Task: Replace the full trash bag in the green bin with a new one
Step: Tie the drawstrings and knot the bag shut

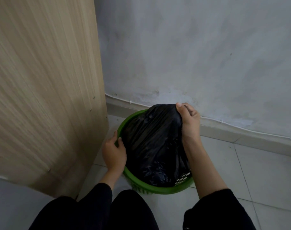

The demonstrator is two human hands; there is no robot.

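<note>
A round green bin (151, 188) with a perforated wall stands on the tiled floor near the wall. A full black trash bag (151, 143) bulges out of it, rising above the rim. My right hand (189, 122) is closed on the gathered top of the bag at its far right side. My left hand (114, 151) grips the bin's rim on the left, fingers curled over the edge, touching the bag's side.
A tall wooden cabinet panel (46, 97) stands close to the left of the bin. A grey wall (199, 55) with a skirting board (241, 136) and a thin white cable runs behind. White floor tiles (266, 180) extend to the right. My dark-clothed knees fill the bottom.
</note>
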